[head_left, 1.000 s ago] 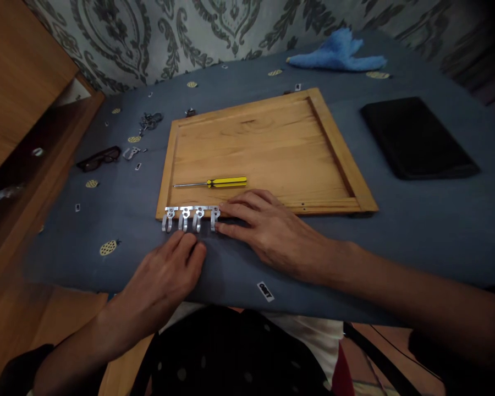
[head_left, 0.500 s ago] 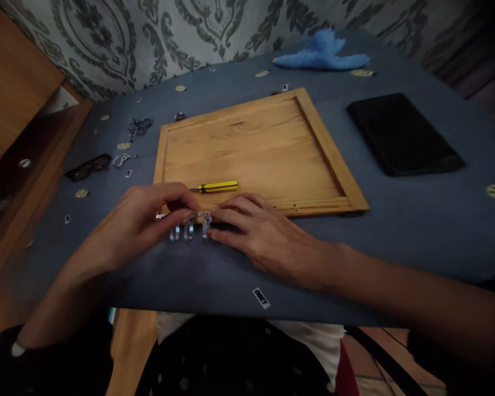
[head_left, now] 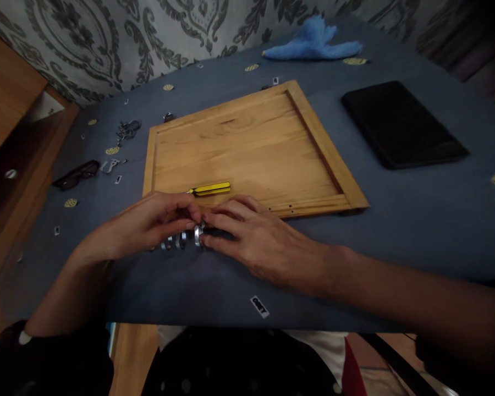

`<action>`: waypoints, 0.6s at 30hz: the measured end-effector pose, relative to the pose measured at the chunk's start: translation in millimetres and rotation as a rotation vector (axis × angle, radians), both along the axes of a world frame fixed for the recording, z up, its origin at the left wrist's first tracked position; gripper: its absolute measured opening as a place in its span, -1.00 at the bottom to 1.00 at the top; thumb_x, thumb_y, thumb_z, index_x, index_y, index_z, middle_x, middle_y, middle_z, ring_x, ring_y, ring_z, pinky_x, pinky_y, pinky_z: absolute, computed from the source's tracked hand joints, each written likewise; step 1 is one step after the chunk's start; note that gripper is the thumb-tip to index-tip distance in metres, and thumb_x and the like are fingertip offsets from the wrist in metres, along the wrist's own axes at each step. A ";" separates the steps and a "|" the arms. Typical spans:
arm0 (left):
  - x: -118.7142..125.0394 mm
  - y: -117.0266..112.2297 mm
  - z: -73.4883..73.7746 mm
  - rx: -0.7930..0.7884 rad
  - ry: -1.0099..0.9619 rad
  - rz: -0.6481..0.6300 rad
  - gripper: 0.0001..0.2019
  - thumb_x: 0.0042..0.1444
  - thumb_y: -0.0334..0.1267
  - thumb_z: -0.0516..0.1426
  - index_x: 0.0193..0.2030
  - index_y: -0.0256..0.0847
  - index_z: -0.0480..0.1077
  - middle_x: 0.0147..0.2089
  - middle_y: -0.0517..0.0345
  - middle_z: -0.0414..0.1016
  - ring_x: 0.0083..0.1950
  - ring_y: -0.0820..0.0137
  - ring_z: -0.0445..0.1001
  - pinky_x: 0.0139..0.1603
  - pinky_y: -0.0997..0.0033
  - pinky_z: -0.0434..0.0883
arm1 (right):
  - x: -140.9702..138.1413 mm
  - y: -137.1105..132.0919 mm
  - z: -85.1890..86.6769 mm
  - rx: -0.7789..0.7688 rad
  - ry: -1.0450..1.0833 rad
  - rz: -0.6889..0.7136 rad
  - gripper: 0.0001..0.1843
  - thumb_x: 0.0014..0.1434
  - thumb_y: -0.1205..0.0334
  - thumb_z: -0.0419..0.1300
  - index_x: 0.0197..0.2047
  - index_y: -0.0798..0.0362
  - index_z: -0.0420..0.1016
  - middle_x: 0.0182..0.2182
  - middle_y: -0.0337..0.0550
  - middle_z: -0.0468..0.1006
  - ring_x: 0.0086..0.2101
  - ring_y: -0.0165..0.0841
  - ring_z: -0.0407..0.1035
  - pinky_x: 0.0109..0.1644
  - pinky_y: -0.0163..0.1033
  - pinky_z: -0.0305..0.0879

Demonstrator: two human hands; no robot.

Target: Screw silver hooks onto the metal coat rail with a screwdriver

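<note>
A framed wooden panel (head_left: 226,148) lies on the cloth-covered table, and several curved metal hooks (head_left: 181,240) sit in a row along its near edge. My left hand (head_left: 160,217) is over the left part of that edge, thumb and forefinger pinched just above the rightmost metal hook (head_left: 197,236). Whatever is between those fingertips is too small to make out. From the right, my right hand (head_left: 251,231) holds the same hook at the panel edge with its fingertips. A yellow-handled screwdriver (head_left: 210,188) rests on the panel behind my hands, its tip partly hidden.
Sunglasses (head_left: 76,175), a loose metal hook (head_left: 109,165) and a pile of small metal parts (head_left: 127,130) lie to the left. A black tablet-like slab (head_left: 402,124) is on the right, a blue cloth (head_left: 313,44) at the back. Small holes show in the panel's near edge.
The view has shifted slightly, so the table items appear a little further left. Both hands stay at the rightmost hook; my left fingertips have come closer to my right hand's.
</note>
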State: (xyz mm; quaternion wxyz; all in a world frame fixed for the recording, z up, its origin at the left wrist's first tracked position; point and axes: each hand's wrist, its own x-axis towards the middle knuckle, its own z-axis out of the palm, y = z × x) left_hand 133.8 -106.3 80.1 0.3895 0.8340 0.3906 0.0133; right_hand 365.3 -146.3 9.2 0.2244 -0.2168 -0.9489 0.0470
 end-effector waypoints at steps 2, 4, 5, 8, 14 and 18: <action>0.9 1.2 -0.8 -0.009 0.007 0.016 -0.74 0.31 -0.09 0.08 -0.14 -0.24 0.46 -0.26 0.08 0.56 -0.27 0.42 0.47 -0.30 0.52 0.36 | 0.1 0.1 0.2 0.004 0.005 0.000 -0.68 0.46 0.32 0.00 0.05 0.11 0.56 0.01 0.03 0.56 0.06 -0.12 0.30 0.16 0.07 0.27; 1.6 1.8 -1.0 -0.032 0.004 0.021 -0.74 0.31 -0.09 0.09 -0.15 -0.24 0.46 -0.28 0.10 0.54 -0.29 0.43 0.44 -0.31 0.52 0.35 | 0.3 0.2 0.1 0.007 0.006 -0.001 -0.70 0.44 0.31 0.02 0.06 0.10 0.55 0.02 0.02 0.56 0.05 -0.13 0.30 0.17 0.07 0.27; 1.9 1.9 -1.1 -0.045 0.001 0.026 -0.75 0.31 -0.10 0.09 -0.15 -0.24 0.46 -0.28 0.10 0.54 -0.29 0.43 0.44 -0.31 0.52 0.36 | 0.4 0.3 0.0 0.006 0.003 -0.001 -0.71 0.44 0.31 0.04 0.07 0.10 0.55 0.02 0.02 0.55 0.06 -0.13 0.30 0.18 0.07 0.26; 2.0 1.5 -2.0 -0.061 -0.005 0.052 -0.76 0.29 -0.10 0.10 -0.16 -0.23 0.47 -0.27 0.10 0.53 -0.26 0.43 0.44 -0.32 0.54 0.37 | 0.7 0.2 -0.4 0.002 0.001 0.000 -0.71 0.42 0.32 0.05 0.09 0.11 0.54 0.04 0.02 0.55 0.07 -0.12 0.29 0.20 0.08 0.25; 1.9 0.5 -4.7 -0.081 -0.023 0.102 -0.76 0.26 -0.09 0.12 -0.18 -0.22 0.46 -0.33 0.16 0.49 -0.36 0.49 0.39 -0.39 0.58 0.35 | 0.4 -0.6 -0.5 -0.011 -0.002 0.003 -0.72 0.42 0.33 0.06 0.09 0.12 0.53 0.05 0.03 0.54 0.08 -0.10 0.28 0.20 0.08 0.25; 4.4 1.1 -2.7 -0.088 -0.021 0.109 -0.78 0.25 -0.12 0.13 -0.19 -0.23 0.47 -0.33 0.15 0.49 -0.37 0.50 0.39 -0.40 0.58 0.34 | 0.1 -0.7 0.3 -0.015 -0.018 -0.005 -0.71 0.43 0.32 0.05 0.09 0.08 0.53 0.06 0.01 0.53 0.09 -0.14 0.27 0.20 0.07 0.24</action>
